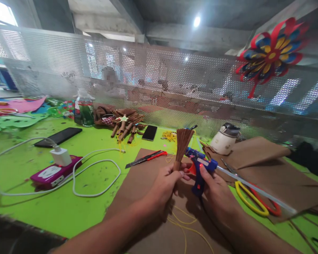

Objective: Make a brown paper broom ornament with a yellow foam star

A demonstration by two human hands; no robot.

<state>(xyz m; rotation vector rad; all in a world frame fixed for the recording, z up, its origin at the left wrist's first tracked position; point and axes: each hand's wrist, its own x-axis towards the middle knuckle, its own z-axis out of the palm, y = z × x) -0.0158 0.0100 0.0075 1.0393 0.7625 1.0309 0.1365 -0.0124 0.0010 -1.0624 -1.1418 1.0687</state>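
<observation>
Left hand: the left hand (pixel 163 185) pinches the narrow stem of a pleated brown paper fan (pixel 182 143) between thumb and fingertips and holds it upright.
Right hand: the right hand (pixel 217 197) is wrapped around the grip of a blue glue gun (pixel 200 165), with a red light showing on its body.
Fan and gun: the nozzle sits just beside the lower part of the fan; I cannot tell whether they touch. Both are held above a brown paper sheet (pixel 140 183).
Table: the lime-green table (pixel 90 211) is flecked with scraps, and yellow thread (pixel 185 225) loops under the wrists.
Near the hands: a red-and-black utility knife (pixel 147 158) lies to the left, and yellow-handled scissors (pixel 254 201) to the right on more brown paper.
Left side: a pink power bank (pixel 54 173) with a white cable (pixel 118 173), and a dark phone (pixel 58 136).
Far edge: a bottle (pixel 84 108), a brown paper star (pixel 125 123), a second phone (pixel 149 133) and a white jug (pixel 224 139).
Backdrop: a perforated metal screen (pixel 175 84) with a red, blue and yellow paper pinwheel (pixel 271 53) hanging at the upper right.
</observation>
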